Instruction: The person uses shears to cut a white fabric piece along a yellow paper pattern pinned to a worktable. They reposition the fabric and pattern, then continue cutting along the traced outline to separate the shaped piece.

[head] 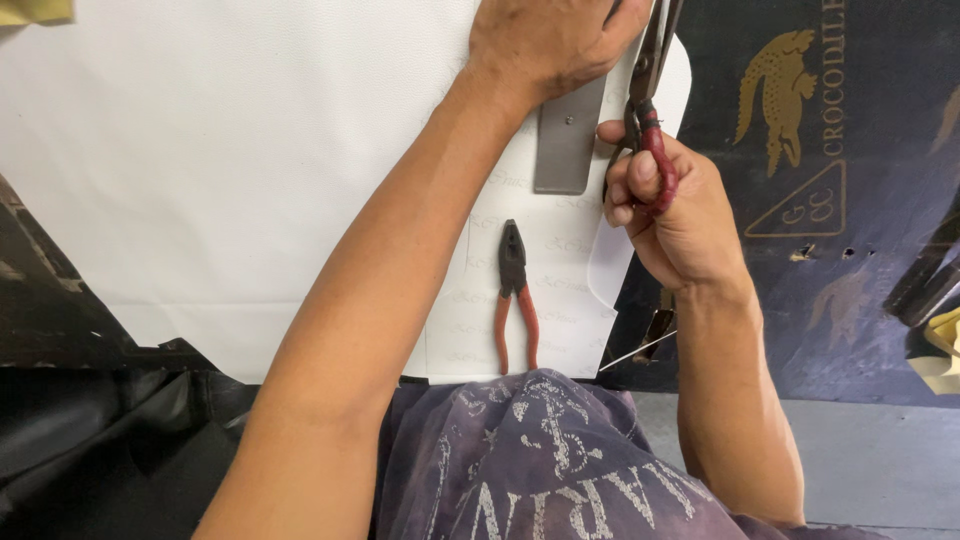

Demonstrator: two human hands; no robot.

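My left hand (545,40) presses flat on a grey metal bar (567,140) that lies on a large white sheet (250,170) near its right edge. My right hand (670,205) grips the red-wrapped handle of large scissors (648,75), whose blades run up along the sheet's right edge beside the bar. A pair of pliers (514,300) with orange-red handles lies on the sheet just below the bar, between my forearms.
The sheet rests on a dark blue work surface (860,280) with gold printed figures. Dark material (90,430) hangs at the lower left. A yellowish scrap (940,355) sits at the right edge, another one (35,10) at the top left.
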